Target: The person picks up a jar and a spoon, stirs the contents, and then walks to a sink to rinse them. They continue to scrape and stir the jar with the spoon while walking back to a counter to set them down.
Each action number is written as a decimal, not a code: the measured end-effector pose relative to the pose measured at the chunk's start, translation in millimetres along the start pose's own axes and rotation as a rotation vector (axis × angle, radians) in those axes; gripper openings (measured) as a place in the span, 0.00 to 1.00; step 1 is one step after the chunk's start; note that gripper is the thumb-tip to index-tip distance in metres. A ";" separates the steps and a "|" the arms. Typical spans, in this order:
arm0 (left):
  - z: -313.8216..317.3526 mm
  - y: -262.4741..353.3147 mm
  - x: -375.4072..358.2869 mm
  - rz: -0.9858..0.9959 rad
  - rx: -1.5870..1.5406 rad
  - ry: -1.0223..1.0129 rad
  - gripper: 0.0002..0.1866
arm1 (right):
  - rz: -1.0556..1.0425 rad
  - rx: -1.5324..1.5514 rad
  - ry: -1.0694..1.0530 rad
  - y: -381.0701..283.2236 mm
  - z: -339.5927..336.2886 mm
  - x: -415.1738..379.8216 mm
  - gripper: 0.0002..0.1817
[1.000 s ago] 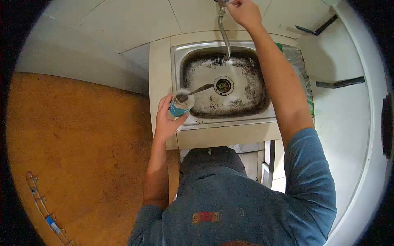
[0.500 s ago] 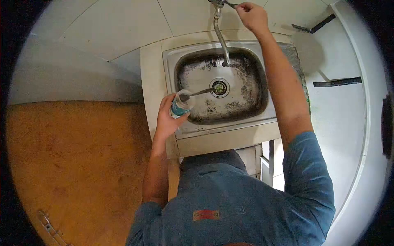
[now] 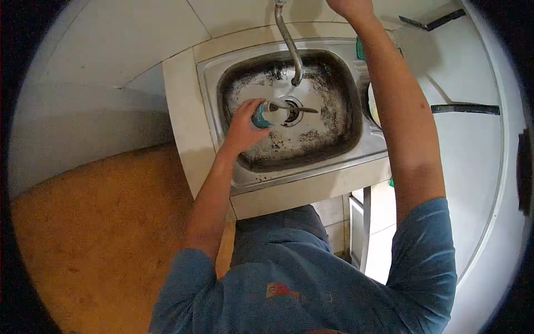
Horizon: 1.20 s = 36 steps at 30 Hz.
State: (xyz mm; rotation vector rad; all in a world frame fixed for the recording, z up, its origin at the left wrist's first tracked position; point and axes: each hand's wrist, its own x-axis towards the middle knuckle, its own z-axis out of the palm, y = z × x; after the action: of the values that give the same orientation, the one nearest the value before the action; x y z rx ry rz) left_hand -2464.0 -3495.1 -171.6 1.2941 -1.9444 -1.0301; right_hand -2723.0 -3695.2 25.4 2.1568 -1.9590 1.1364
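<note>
The left hand (image 3: 243, 129) is holding a small cup (image 3: 260, 117) with a teal label over the metal sink (image 3: 311, 147), its fingers (image 3: 253, 104) and thumb wrapping the cup's sides with only the cup's width between them. The cup is leaning with its mouth facing right, and a spoon (image 3: 306, 109) is sticking out of it, the handle crossing above the drain (image 3: 291, 115). The bent tap (image 3: 290, 42) is hanging over the sink's far side. The right hand (image 3: 353, 6) is reaching up beside the tap, the top edge cutting it off, so whether its fingers are opening or gripping anything, I cannot tell
</note>
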 end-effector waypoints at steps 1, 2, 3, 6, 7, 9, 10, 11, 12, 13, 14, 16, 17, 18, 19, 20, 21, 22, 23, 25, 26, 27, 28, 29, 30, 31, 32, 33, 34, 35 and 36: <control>1.9 0.5 5.4 -0.005 -0.034 -0.010 0.39 | 0.009 -0.003 -0.003 0.0 0.5 1.9 0.13; 3.4 1.5 10.3 -0.009 -0.067 -0.018 0.40 | 0.006 -0.035 -0.033 -0.3 0.9 4.6 0.12; 5.1 1.8 14.3 -0.008 -0.068 -0.027 0.40 | 0.002 -0.066 -0.062 0.7 1.6 6.9 0.11; 7.3 3.0 23.0 -0.030 -0.005 0.003 0.40 | -0.023 -0.063 -0.070 0.4 1.5 8.4 0.10; 5.6 3.9 24.6 -0.030 -0.017 -0.007 0.41 | -0.017 -0.067 -0.070 -1.2 0.9 6.1 0.10; 0.1 4.7 25.1 -0.028 -0.030 -0.018 0.41 | 0.005 -0.061 -0.068 -5.0 0.2 1.4 0.10; -3.5 6.4 22.3 -0.045 0.001 -0.027 0.41 | 0.008 -0.061 -0.070 -3.5 0.0 1.2 0.10; -6.7 6.9 19.2 -0.061 0.031 -0.036 0.41 | -0.009 -0.051 -0.066 -3.8 -0.6 0.6 0.10; -8.0 4.9 15.5 -0.064 0.031 -0.035 0.41 | -0.028 -0.039 -0.064 -5.0 -0.9 0.1 0.10; -8.5 1.8 10.8 -0.047 0.033 -0.019 0.41 | -0.029 -0.036 -0.068 -4.0 0.7 -0.2 0.10; -7.9 -1.1 8.0 -0.028 0.037 -0.004 0.40 | -0.024 -0.023 -0.052 -2.5 1.9 -0.1 0.10; -7.7 -2.8 7.3 -0.019 0.034 0.005 0.41 | -0.016 -0.010 -0.033 -1.5 3.0 0.6 0.10; -5.3 -4.4 5.5 -0.009 0.029 0.016 0.41 | -0.037 -0.005 -0.034 -0.6 3.9 -0.8 0.10; -3.8 -1.0 6.0 -0.009 0.028 0.014 0.41 | -0.054 -0.005 -0.034 -1.0 1.4 -2.9 0.10; -4.1 1.5 8.6 -0.009 0.034 0.026 0.41 | -0.054 -0.006 -0.034 -2.5 0.3 -3.3 0.10; -4.2 4.4 11.4 -0.008 0.040 0.040 0.41 | -0.019 -0.015 -0.048 -3.9 -0.8 -3.2 0.10; -4.0 6.1 13.5 -0.007 0.040 0.040 0.41 | 0.015 -0.023 -0.061 -6.6 -2.6 -3.0 0.10; -3.9 7.8 15.8 0.006 0.033 0.038 0.41 | 0.014 -0.023 -0.061 -9.3 -4.3 -2.5 0.10; -4.1 9.4 17.1 0.019 0.026 0.035 0.41 | 0.016 -0.038 -0.083 -12.2 -5.9 -2.2 0.10; -2.7 12.6 16.7 0.010 0.036 0.035 0.41 | 0.018 -0.051 -0.110 -12.2 -7.7 -4.6 0.11; -2.1 13.6 16.4 0.002 0.046 0.035 0.41 | 0.008 -0.027 -0.106 -12.2 -8.0 -6.2 0.11; -2.0 13.4 15.4 0.000 0.046 0.035 0.41 | -0.002 -0.002 -0.102 -14.3 -9.3 -8.1 0.11; -2.3 13.3 14.5 -0.001 0.054 0.023 0.41 | -0.001 -0.002 -0.103 -16.9 -10.2 -9.1 0.11; -2.3 13.3 14.0 -0.001 0.064 0.011 0.41 | -0.025 -0.013 -0.124 -20.1 -10.3 -9.2 0.11; -1.7 13.6 12.6 -0.002 0.064 0.010 0.41 | -0.049 -0.024 -0.147 -22.9 -11.2 -9.6 0.12; -0.6 13.4 9.9 -0.003 0.057 0.027 0.41 | -0.047 -0.022 -0.148 -20.2 -9.3 -9.7 0.12; 0.2 13.0 8.0 -0.003 0.051 0.045 0.41 | -0.057 -0.001 -0.130 -18.6 -7.2 -9.4 0.12; 0.9 10.7 8.4 -0.002 0.054 0.046 0.41 | -0.068 0.019 -0.110 -18.3 -6.6 -9.1 0.12; 1.6 8.1 9.6 0.003 0.050 0.043 0.40 | -0.069 0.021 -0.108 -17.7 -6.6 -9.5 0.12; 2.7 5.1 10.8 0.007 0.044 0.039 0.40 | -0.068 0.046 -0.105 -16.9 -6.8 -10.3 0.11; 2.4 5.9 13.3 0.009 0.044 0.039 0.40 | -0.067 0.070 -0.102 -16.7 -7.3 -10.8 0.11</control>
State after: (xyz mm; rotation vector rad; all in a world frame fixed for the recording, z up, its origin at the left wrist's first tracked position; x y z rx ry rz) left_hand -2473.5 -3505.4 -167.2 1.3193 -1.9516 -0.9553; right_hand -2711.6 -3678.9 32.8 2.3414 -1.8968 1.1228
